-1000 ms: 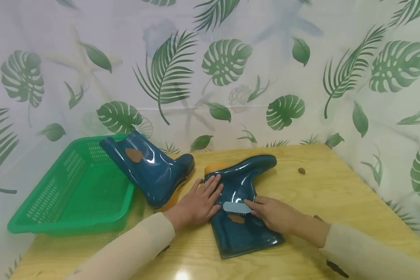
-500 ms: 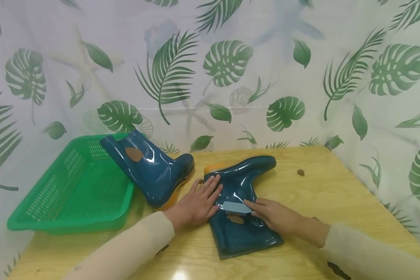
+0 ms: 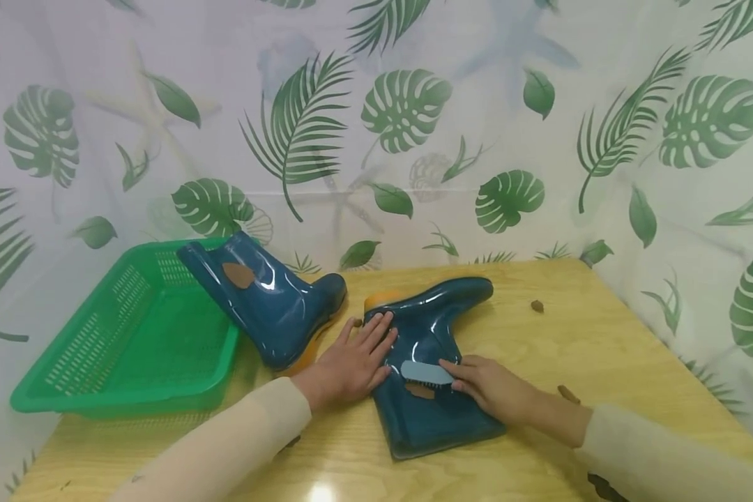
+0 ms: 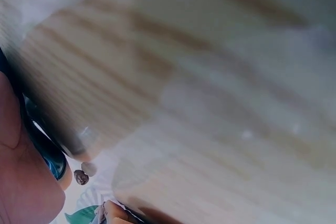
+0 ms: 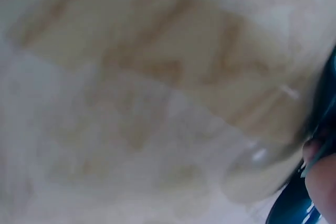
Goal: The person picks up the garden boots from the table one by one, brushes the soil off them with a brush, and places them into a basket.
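A glossy dark blue rain boot (image 3: pixel 442 418) lies on its side on the wooden table, toe toward the back right. My left hand (image 3: pixel 351 362) rests on the boot near its heel, fingers spread and straight. Between thumb and fingers, my right hand (image 3: pixel 492 390) grips a light blue scrub brush (image 3: pixel 425 372), bristles down on the boot's shaft. Right beside the bristles is a brown mud patch (image 3: pixel 420 391), partly covered by the brush. In the left wrist view the left hand (image 4: pixel 26 166) shows at the edge; the right wrist view catches only fingers (image 5: pixel 321 182) by the boot.
A second blue boot (image 3: pixel 276 300) with a brown patch leans on the rim of a green plastic basket (image 3: pixel 132 404) at left. Brown crumbs (image 3: pixel 537 306) are scattered on the table (image 3: pixel 539 460). A leaf-print sheet (image 3: pixel 439 42) hangs behind the table.
The brush makes small shifts over the brown patch and now covers slightly more of its upper edge. The left hand stays on the boot, and both boots keep their places.
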`<state>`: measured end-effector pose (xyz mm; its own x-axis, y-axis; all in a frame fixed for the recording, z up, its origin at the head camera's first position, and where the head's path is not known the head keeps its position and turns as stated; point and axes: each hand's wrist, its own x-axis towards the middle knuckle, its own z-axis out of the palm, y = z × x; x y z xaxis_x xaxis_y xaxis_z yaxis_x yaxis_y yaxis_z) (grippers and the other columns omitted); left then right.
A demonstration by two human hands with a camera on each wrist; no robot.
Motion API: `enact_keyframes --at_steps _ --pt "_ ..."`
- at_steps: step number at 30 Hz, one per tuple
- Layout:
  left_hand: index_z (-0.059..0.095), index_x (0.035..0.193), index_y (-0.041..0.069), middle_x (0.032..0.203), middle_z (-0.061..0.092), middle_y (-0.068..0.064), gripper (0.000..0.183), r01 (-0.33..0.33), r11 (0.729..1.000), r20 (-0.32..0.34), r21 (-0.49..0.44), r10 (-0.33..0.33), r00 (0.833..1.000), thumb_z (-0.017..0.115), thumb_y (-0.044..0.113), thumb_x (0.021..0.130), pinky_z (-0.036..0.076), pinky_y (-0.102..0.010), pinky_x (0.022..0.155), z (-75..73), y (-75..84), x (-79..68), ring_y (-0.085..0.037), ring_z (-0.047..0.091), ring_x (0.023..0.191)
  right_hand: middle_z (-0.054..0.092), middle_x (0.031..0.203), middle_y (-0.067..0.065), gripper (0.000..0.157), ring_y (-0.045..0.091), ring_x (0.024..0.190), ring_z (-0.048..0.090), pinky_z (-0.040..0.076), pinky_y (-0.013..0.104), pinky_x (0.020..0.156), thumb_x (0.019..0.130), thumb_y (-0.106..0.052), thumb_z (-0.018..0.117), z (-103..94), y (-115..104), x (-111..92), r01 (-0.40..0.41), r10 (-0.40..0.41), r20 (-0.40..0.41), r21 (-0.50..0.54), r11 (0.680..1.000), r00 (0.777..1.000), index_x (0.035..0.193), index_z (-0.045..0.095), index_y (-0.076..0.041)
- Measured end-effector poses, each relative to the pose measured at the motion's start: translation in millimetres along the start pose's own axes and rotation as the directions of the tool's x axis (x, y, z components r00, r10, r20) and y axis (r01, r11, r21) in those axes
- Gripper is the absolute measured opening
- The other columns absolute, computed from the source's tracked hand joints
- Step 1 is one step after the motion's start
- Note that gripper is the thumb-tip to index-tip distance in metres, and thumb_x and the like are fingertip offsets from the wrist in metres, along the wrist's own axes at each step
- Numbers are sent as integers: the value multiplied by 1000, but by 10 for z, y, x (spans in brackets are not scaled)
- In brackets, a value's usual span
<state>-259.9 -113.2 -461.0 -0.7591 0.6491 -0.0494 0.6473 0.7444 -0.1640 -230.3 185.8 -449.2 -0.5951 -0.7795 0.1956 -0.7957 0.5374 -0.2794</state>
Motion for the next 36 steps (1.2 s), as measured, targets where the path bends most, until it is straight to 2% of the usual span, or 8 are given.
enact_keyframes --at_steps 5,12,18,24,26,31,33,36 --pt "9 162 18 168 -11 -5 68 -6 1000 -11 -13 6 1000 23 54 106 10 -56 123 -1 -18 17 -23 -7 156 67 96 0 35 4 85 55 50 26 75 99 -9 60 -72 102 10 128 -131 29 73 989 991 131 62 4" --pt "10 162 17 169 -8 -5 68 -10 1000 -38 0 10 999 22 54 106 10 -56 122 6 -23 25 -23 -6 156 68 102 3 40 9 90 60 52 32 79 101 -15 57 -37 -14 -3 -82 84 -17 109 991 996 136 58 3" --pt "7 162 19 168 -12 -4 68 -3 1000 -10 -3 3 1000 19 55 106 9 -57 122 12 -35 23 -22 -8 156 60 84 -7 37 1 75 47 45 22 69 99 -15 61 -90 49 43 42 -48 59 107 993 997 133 63 0" --pt "9 162 17 169 -9 -6 67 -6 999 -8 -31 5 1000 20 53 107 10 -58 122 10 -3 -18 -23 -7 156 72 109 8 39 20 98 67 54 37 84 101 -20 57 -68 -11 23 -58 53 36 152 987 998 136 60 -1" --pt "10 162 16 169 -8 -6 66 -5 999 -10 -40 4 1000 21 52 107 10 -58 122 2 4 -25 -23 -7 156 71 105 6 40 16 95 66 53 36 82 102 -21 57 -70 -48 25 -68 63 35 138 988 997 137 59 -1" --pt "8 162 18 168 -11 -4 67 13 999 3 -44 -13 1000 20 54 107 7 -57 123 -2 -1 -22 -22 -10 155 59 84 -10 39 -2 76 45 44 22 69 100 -20 59 -101 -28 56 -4 -9 92 134 991 996 135 61 -2" --pt "8 162 18 168 -11 -4 68 14 999 3 -39 -14 1000 21 55 106 7 -57 123 -5 -6 -19 -22 -9 155 60 84 -9 38 -1 75 46 44 22 68 100 -19 59 -101 -3 60 -4 -10 100 145 989 995 134 62 -3" --pt "10 162 17 169 -8 -5 68 1 999 -6 -35 -1 1000 23 54 106 8 -57 122 -18 -5 -24 -24 -6 156 69 96 -1 38 7 84 59 50 28 75 100 -19 59 -76 -2 52 -38 29 68 134 990 997 134 62 -2"
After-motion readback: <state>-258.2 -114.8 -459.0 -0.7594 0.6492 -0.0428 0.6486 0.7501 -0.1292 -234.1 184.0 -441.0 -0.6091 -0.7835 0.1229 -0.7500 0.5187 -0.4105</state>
